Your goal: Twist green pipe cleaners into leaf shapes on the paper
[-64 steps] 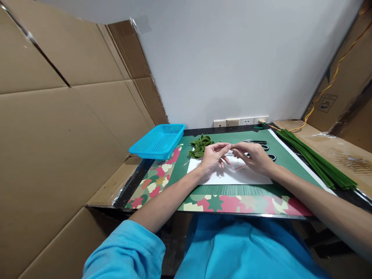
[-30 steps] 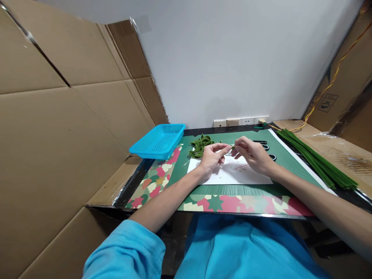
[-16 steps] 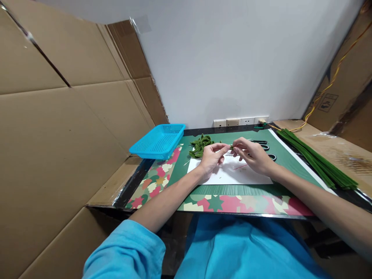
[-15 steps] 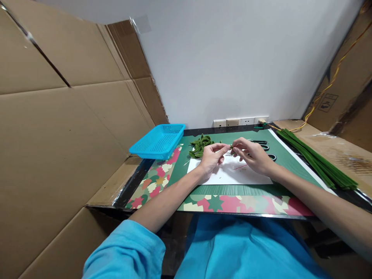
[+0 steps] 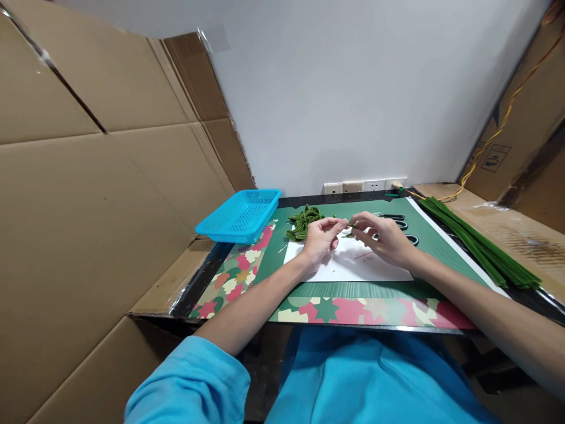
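Note:
My left hand (image 5: 324, 238) pinches a short green pipe cleaner piece (image 5: 352, 225) between thumb and forefinger, over a white sheet of paper (image 5: 348, 268). My right hand (image 5: 382, 235) meets its other end, fingers bent around it; most of the piece is hidden by the fingers. Left of my hands is a pile of curled green pipe cleaner pieces (image 5: 302, 227). Behind and beside my right hand lie scissors with dark handles (image 5: 412, 239), partly covered by it. A thin red strip (image 5: 364, 255) rests on the paper below my right hand.
A blue perforated basket (image 5: 241, 215) stands at the table's back left. Long green pipe cleaners (image 5: 481, 241) lie bundled along the right edge. Cardboard walls (image 5: 132, 194) rise on both sides. Sockets (image 5: 375, 185) and a yellow cord (image 5: 474, 168) are at the back.
My right fingers have shifted slightly and spread a little around the end of the pipe cleaner piece. My left hand keeps nearly the same place.

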`<state>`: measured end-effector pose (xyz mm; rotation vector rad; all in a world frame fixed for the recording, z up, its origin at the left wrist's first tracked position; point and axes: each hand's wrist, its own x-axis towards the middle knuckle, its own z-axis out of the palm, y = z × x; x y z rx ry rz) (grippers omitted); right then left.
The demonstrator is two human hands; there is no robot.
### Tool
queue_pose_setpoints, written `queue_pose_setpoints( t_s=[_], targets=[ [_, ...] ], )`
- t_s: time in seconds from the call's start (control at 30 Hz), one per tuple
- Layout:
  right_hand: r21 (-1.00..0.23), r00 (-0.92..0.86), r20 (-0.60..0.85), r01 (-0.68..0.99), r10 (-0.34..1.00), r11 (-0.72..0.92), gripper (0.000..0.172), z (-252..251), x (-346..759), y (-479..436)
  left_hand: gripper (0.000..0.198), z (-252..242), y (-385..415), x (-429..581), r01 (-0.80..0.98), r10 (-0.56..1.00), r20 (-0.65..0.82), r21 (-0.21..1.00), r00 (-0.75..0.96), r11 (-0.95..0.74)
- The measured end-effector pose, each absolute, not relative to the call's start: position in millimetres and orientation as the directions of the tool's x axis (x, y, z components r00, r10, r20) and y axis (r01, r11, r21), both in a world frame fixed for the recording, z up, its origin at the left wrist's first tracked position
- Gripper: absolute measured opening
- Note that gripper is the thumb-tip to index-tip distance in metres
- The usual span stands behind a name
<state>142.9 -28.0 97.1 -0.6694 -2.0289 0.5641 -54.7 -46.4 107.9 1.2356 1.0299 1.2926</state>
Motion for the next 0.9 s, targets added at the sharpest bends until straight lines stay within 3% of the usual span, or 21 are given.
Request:
queue_pose_setpoints(
  t_s=[0.5,0.9],
  targets=[
    [-0.521,-0.449,0.668,0.287,0.593,0.804,0.036,93.5,143.9,-24.8,0.056,104.0,-44.8,-56.6,-0.065,0.988,0.112,0.992,0.106,-0.106],
    [-0.548,-0.371,0.694,0.284,0.617,0.787,0.04,95.2,146.1,-23.1,0.051,104.1,-43.7,-55.1,-0.09,0.984,0.106,0.991,0.143,-0.094]
  ],
)
